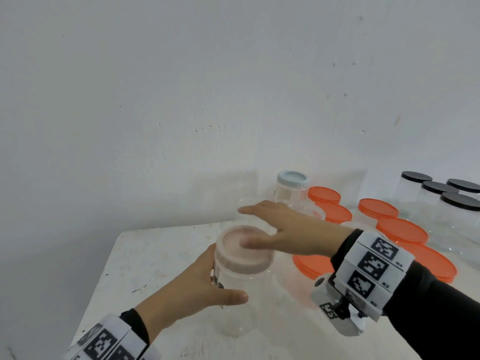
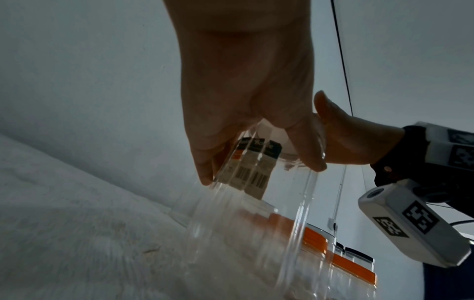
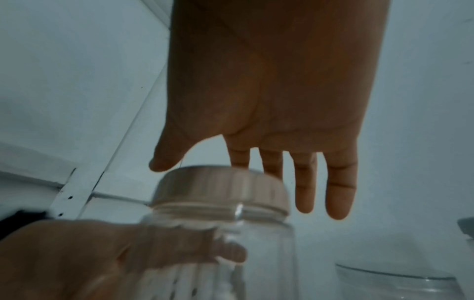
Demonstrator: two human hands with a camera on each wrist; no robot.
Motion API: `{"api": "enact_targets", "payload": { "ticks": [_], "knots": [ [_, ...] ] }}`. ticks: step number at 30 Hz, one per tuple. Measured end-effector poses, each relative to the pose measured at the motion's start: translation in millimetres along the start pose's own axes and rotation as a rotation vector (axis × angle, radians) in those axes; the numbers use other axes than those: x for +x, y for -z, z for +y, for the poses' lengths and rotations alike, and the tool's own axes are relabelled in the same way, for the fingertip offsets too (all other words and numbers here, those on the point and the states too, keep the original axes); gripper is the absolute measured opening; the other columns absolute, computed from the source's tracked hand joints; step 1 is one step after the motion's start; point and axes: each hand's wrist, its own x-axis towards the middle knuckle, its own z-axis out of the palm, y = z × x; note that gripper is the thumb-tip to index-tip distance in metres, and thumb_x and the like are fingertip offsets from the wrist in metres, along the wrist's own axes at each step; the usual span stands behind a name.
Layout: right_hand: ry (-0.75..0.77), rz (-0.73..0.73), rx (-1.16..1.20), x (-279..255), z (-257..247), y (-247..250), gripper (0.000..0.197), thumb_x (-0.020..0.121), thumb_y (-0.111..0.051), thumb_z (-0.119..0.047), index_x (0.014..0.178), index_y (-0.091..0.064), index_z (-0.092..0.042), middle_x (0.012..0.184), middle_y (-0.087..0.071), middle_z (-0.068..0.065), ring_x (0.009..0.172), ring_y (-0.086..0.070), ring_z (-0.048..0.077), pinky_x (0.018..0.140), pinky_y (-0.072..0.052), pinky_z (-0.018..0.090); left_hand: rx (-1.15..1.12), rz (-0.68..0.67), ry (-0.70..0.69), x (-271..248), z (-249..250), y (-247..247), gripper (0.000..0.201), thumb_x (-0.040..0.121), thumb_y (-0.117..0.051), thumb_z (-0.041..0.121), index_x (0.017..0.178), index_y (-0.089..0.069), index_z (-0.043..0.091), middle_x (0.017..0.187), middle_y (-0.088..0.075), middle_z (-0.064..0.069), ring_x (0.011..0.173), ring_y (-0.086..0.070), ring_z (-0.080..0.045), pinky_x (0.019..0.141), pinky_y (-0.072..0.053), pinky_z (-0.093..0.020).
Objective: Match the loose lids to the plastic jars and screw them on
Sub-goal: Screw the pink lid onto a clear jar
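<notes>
A clear plastic jar [image 1: 233, 294] with a pale pink ribbed lid [image 1: 242, 252] stands on the white table [image 1: 145, 268]. My left hand [image 1: 197, 289] grips the jar's upper body, thumb in front, fingers behind. In the left wrist view the jar [image 2: 256, 223] shows a barcode label [image 2: 252, 170] under my fingers [image 2: 205, 170]. My right hand [image 1: 280, 229] is spread flat just above the lid, fingers straight. In the right wrist view the lid [image 3: 220, 188] sits on the jar below my straight fingers [image 3: 338, 186], and my left hand [image 3: 102, 253] holds the jar.
Several jars with orange lids [image 1: 400, 229] crowd the table to the right, one [image 1: 311, 266] close beside my right wrist. A jar with a pale blue lid [image 1: 292, 188] stands at the back. Jars with black lids [image 1: 452, 196] fill the far right. An open clear jar [image 3: 400, 284] stands nearby.
</notes>
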Motion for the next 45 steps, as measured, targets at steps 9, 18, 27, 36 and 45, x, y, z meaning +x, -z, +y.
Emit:
{"api": "enact_targets", "payload": {
  "ticks": [9, 18, 27, 36, 45],
  "knots": [
    [-0.251, 0.198, -0.150, 58, 90, 65, 0.069, 0.089, -0.053, -0.060, 0.146, -0.034, -0.026, 0.146, -0.037, 0.002, 0.135, -0.031, 0.025, 0.108, -0.032, 0.044, 0.310, 0.130, 0.088, -8, 55, -2, 0.108, 0.045, -0.070, 0.081, 0.128, -0.003, 0.073, 0.125, -0.013, 0.058, 0.111, -0.023, 0.035, 0.085, -0.033, -0.005],
    [-0.439, 0.042, -0.354, 115, 149, 78, 0.077, 0.089, -0.057, -0.055, 0.148, -0.027, -0.018, 0.144, -0.039, 0.010, 0.130, -0.040, 0.033, 0.102, -0.038, 0.041, 0.950, 0.279, 0.321, 19, 89, -41, 0.098, 0.081, -0.036, 0.078, 0.154, 0.001, 0.024, 0.154, -0.017, 0.010, 0.139, -0.018, -0.012, 0.107, -0.027, -0.028],
    [-0.479, 0.015, -0.304, 142, 164, 78, 0.082, 0.088, -0.059, -0.054, 0.150, -0.021, -0.016, 0.149, -0.034, 0.015, 0.133, -0.041, 0.033, 0.104, -0.035, 0.040, 1.011, 0.222, 0.513, 27, 101, -40, 0.090, 0.075, -0.042, 0.081, 0.144, -0.025, 0.025, 0.133, -0.038, 0.011, 0.119, -0.035, -0.013, 0.091, -0.040, -0.029],
    [-0.569, 0.019, -0.298, 150, 166, 81, 0.082, 0.087, -0.063, -0.050, 0.148, -0.025, -0.012, 0.145, -0.032, 0.018, 0.131, -0.040, 0.035, 0.102, -0.036, 0.041, 0.923, 0.009, 0.628, 22, 110, 8, 0.083, 0.079, -0.052, 0.057, 0.149, -0.010, 0.041, 0.130, -0.035, 0.016, 0.115, -0.044, -0.009, 0.082, -0.043, -0.025],
    [-0.643, 0.195, -0.320, 135, 141, 108, 0.085, 0.072, -0.077, -0.050, 0.135, -0.040, -0.006, 0.131, -0.031, 0.017, 0.113, -0.047, 0.040, 0.079, -0.041, 0.040, 0.750, 0.031, 0.597, 24, 97, 46, 0.082, 0.078, -0.062, 0.063, 0.147, -0.020, 0.046, 0.133, -0.040, 0.016, 0.112, -0.050, -0.009, 0.094, -0.044, -0.025]
  ]
}}
